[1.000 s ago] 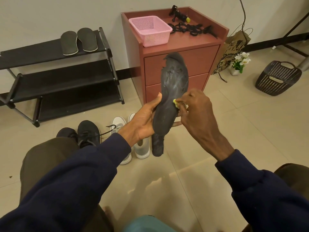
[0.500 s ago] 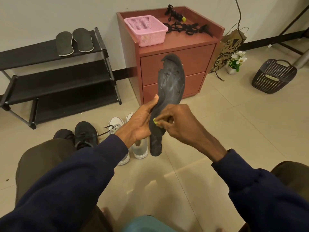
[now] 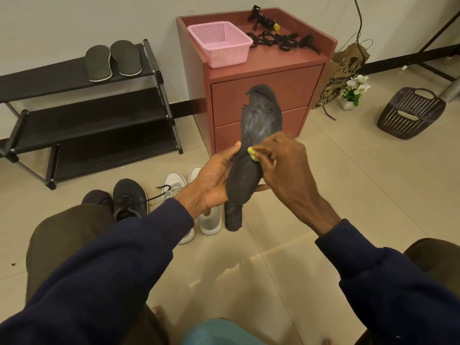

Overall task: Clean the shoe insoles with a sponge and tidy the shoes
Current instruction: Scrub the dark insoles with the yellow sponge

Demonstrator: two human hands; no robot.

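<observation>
Change since earlier frame: the sponge (image 3: 253,153) sits higher on the insole (image 3: 260,120), at mid-length rather than near the heel. The right hand (image 3: 286,168) has risen with it.
Task item location: the insole is held upright in the air in front of the cabinet (image 3: 261,83), toe end up, above the floor.
Left hand (image 3: 214,181): grips the insole's lower half, thumb on the near edge and fingers behind it.
Right hand: fingers curled, pinching the small yellow sponge against the insole face.
Current step (judgement): scrubbing; pale smears remain on the toe area.
Other items: two insoles (image 3: 113,62) lie on the top shelf of the shoe rack (image 3: 37,83). Black shoes (image 3: 129,197) and white shoes (image 3: 209,219) stand on the floor.
Risk 1: the toe edge is torn and ragged. A stroke across it can snag the sponge and lengthen the tear.
Risk 2: the upper half is unsupported. Firm pressure there can fold the insole backward.
Risk 3: the sponge is small and nearly hidden in the pinch. It can slip out mid-stroke.
Risk 4: a wet surface can loosen the left hand's hold, dropping the insole onto the shoes.
</observation>
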